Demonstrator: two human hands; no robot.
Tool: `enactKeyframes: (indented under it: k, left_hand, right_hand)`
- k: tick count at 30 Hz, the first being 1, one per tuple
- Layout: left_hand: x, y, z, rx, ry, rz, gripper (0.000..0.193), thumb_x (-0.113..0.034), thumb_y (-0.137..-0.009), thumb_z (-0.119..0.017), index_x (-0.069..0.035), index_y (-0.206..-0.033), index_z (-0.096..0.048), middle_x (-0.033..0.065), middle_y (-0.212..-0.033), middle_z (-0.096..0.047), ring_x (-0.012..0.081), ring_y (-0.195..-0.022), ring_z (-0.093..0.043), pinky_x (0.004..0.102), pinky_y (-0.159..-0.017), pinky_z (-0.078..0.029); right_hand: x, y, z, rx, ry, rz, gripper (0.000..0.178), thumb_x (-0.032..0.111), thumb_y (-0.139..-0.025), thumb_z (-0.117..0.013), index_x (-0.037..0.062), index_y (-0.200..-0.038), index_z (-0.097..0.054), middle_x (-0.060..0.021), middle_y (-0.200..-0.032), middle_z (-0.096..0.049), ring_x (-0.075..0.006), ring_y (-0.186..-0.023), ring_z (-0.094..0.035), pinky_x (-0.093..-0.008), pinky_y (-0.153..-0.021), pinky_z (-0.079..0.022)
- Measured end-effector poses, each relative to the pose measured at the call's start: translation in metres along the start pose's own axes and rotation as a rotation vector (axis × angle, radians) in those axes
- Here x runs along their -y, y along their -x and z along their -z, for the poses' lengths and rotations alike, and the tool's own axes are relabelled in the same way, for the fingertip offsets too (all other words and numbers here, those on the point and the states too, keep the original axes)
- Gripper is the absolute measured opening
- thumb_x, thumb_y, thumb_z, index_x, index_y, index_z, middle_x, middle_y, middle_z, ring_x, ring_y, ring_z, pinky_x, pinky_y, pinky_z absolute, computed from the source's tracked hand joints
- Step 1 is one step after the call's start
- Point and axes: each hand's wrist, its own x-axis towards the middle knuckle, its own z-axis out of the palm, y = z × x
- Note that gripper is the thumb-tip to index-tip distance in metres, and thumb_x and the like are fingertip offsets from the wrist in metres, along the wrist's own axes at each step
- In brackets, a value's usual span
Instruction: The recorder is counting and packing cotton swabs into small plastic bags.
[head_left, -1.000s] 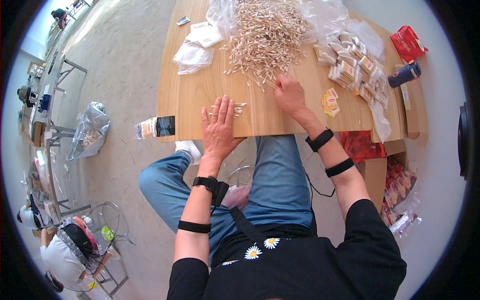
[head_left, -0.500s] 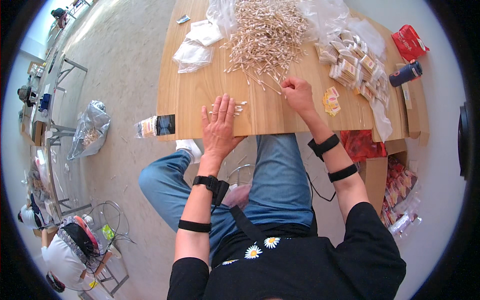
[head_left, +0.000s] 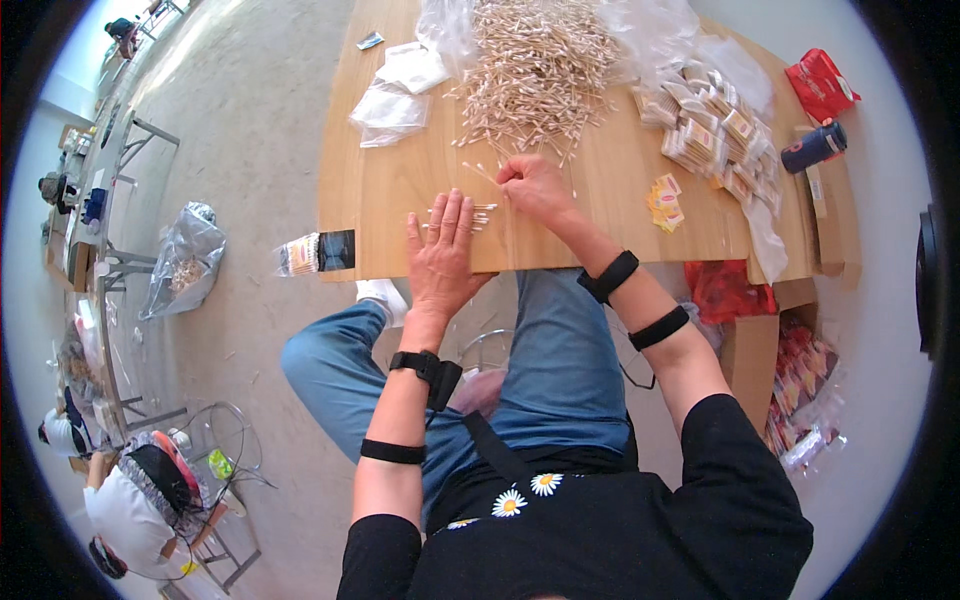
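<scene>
My left hand [head_left: 440, 252] lies flat near the table's front edge, fingers stretched out over a small bunch of cotton swabs [head_left: 484, 216] whose tips stick out to its right. Just beyond and to the right, my right hand [head_left: 540, 188] has thumb and fingers pinched on a few cotton swabs [head_left: 478, 169] that point to the left. How many it grips is hidden by the fingers. A large loose heap of cotton swabs [head_left: 535, 75] spreads over the far middle of the table [head_left: 400, 190].
Flat clear bags [head_left: 395, 105] lie at the far left. Packed swab packets [head_left: 705, 130] pile up at right, with yellow cards [head_left: 664, 203] nearer. A blue bottle [head_left: 813, 147] and red pouch [head_left: 822, 82] stand beyond. One swab pack [head_left: 298, 255] sits on the left edge's black strip.
My right hand has moved left from the heap's near edge toward my left hand, bringing pinched cotton swabs with it. My left hand keeps its place on the table.
</scene>
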Motion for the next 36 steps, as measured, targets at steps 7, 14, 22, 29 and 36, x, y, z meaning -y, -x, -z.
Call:
enactKeyframes:
  k: [7,14,22,29,36]
  left_hand:
    - [0.001,0.001,0.001,-0.011,0.005,-0.009,0.109,-0.058,-0.067,-0.08,-0.01,-0.154,-0.034,0.0086,-0.161,-0.032,0.027,-0.15,-0.027,0.0592,-0.12,-0.017]
    - [0.002,0.001,0.001,-0.006,0.01,-0.006,0.111,-0.057,-0.066,-0.081,-0.01,-0.154,-0.033,0.0089,-0.161,-0.031,0.0272,-0.15,-0.027,0.0582,-0.12,-0.016]
    - [0.001,0.0,0.002,-0.003,0.008,-0.006,0.112,-0.055,-0.064,-0.083,-0.011,-0.154,-0.033,0.0087,-0.161,-0.031,0.0273,-0.15,-0.027,0.0585,-0.12,-0.016]
    - [0.001,0.001,0.001,-0.005,0.01,-0.005,0.11,-0.057,-0.065,-0.081,-0.012,-0.154,-0.034,0.0085,-0.162,-0.031,0.0262,-0.151,-0.027,0.0588,-0.12,-0.016]
    - [0.002,0.001,0.0,-0.009,0.002,0.0,0.11,-0.058,-0.065,-0.081,-0.012,-0.154,-0.035,0.0084,-0.162,-0.031,0.0256,-0.151,-0.027,0.0587,-0.12,-0.015]
  right_hand:
    - [-0.009,-0.003,-0.007,-0.201,0.171,0.04,0.016,0.011,-0.078,-0.065,0.0023,-0.089,-0.074,-0.0189,-0.082,-0.072,-0.0309,-0.079,-0.071,-0.0404,-0.073,-0.055]
    - [0.005,0.004,-0.014,-0.099,-0.014,0.115,0.015,0.01,-0.082,-0.063,0.0029,-0.09,-0.074,-0.0211,-0.086,-0.071,-0.0345,-0.081,-0.071,-0.0416,-0.073,-0.056]
    - [0.004,-0.002,-0.018,-0.197,0.17,0.231,0.019,0.005,-0.08,-0.061,0.0042,-0.092,-0.075,-0.0212,-0.087,-0.071,-0.0357,-0.084,-0.071,-0.0441,-0.076,-0.057]
    - [0.009,-0.001,-0.02,-0.161,0.393,0.18,0.013,0.011,-0.084,-0.061,0.0043,-0.086,-0.072,-0.0198,-0.087,-0.071,-0.036,-0.085,-0.071,-0.0463,-0.075,-0.056]
    - [0.011,0.007,-0.024,-0.184,0.45,0.181,0.01,0.012,-0.084,-0.062,0.0042,-0.089,-0.067,-0.0183,-0.097,-0.068,-0.0389,-0.09,-0.069,-0.048,-0.078,-0.056]
